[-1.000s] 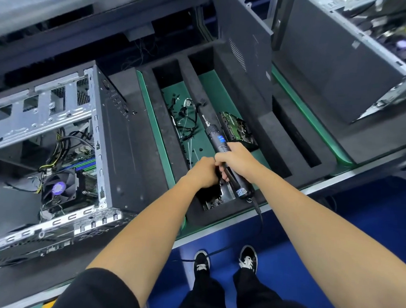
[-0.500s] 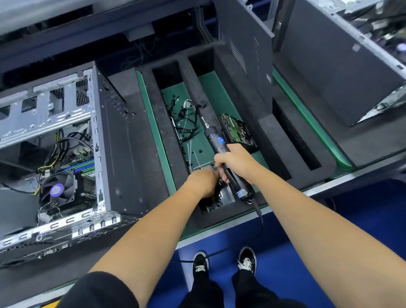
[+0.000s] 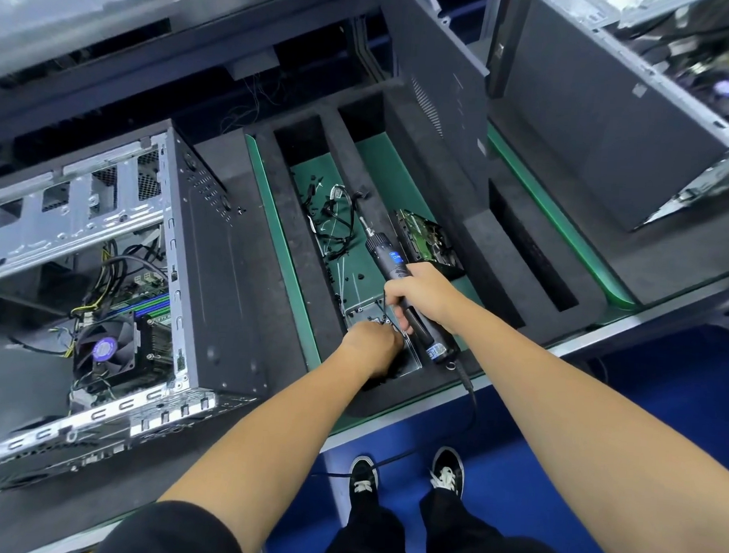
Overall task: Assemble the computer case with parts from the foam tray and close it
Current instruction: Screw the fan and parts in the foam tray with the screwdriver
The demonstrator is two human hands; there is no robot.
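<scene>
Black foam tray (image 3: 472,256) sits on a green-edged bench, just right of an open computer case (image 3: 158,267). Reaching into the tray's near slot, the left hand (image 3: 370,345) has its fingers curled down onto a silver metal part (image 3: 363,314). The right hand (image 3: 427,293) grips an electric screwdriver (image 3: 396,273) above that slot.

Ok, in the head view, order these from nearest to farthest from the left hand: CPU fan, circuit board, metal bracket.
From the left hand:
1. Metal bracket, right at the fingers, in the tray's near end.
2. Circuit board, beyond it, in the compartment to the right.
3. CPU fan, far left, inside the open case.
</scene>
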